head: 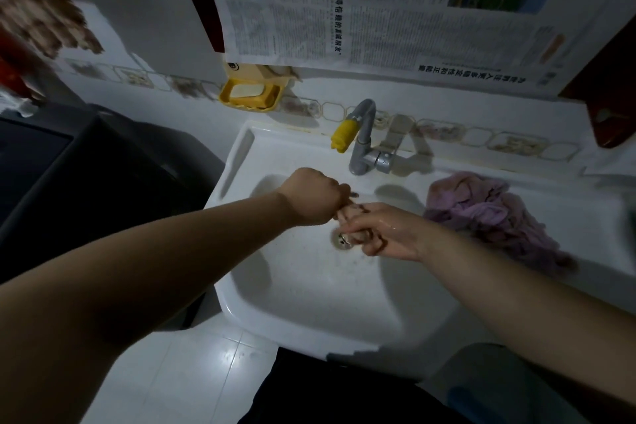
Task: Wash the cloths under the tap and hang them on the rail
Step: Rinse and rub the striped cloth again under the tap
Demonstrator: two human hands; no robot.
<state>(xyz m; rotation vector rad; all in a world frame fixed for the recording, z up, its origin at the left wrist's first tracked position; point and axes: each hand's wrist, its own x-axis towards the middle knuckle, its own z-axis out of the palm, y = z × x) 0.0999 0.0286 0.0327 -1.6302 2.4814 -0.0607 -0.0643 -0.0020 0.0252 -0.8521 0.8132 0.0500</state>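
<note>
Both hands over sink (241, 162) bowl, above drain. Left hand (311, 198) fisted and right hand (382, 231) curled around same small pale cloth (347, 213), apparently wringing (drips fall into bowl). Purple cloth (488, 213) heaped on sink's right rim, waiting. Tap (361, 138) at back edge.

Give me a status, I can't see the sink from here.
Left hand and right hand, grip shut on twisted cloth over drain. Purple cloth waiting on sink ledge. Nothing in the way.
</note>
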